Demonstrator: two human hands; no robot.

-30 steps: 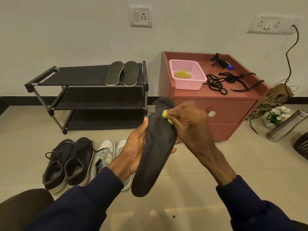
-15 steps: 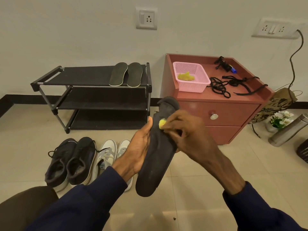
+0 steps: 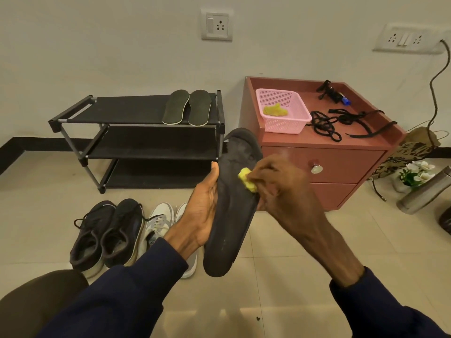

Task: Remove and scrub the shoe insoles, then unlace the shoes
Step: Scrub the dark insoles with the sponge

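My left hand [image 3: 202,211] holds a black insole [image 3: 231,215] upright by its left edge, thumb along the rim. My right hand [image 3: 280,191] pinches a small yellow scrubber [image 3: 247,176] and presses it against the insole's upper half. Two more dark insoles [image 3: 188,107] lie side by side on top of the black shoe rack [image 3: 122,113]. On the floor stand a pair of black sneakers [image 3: 107,232] with laces in, and a pair of white sneakers [image 3: 161,228] partly hidden behind my left arm. Black laces [image 3: 329,123] lie loose on the red cabinet [image 3: 324,164].
A pink basket [image 3: 292,118] with a yellow cloth [image 3: 275,110] sits on the cabinet. A steel bottle [image 3: 424,193], a small flower pot [image 3: 415,174] and a paper bag [image 3: 410,152] stand at the right. A cable [image 3: 434,93] hangs from the wall socket.
My right hand has slid the yellow scrubber a little down the insole from near its top. The view has shifted slightly downward and leftward.
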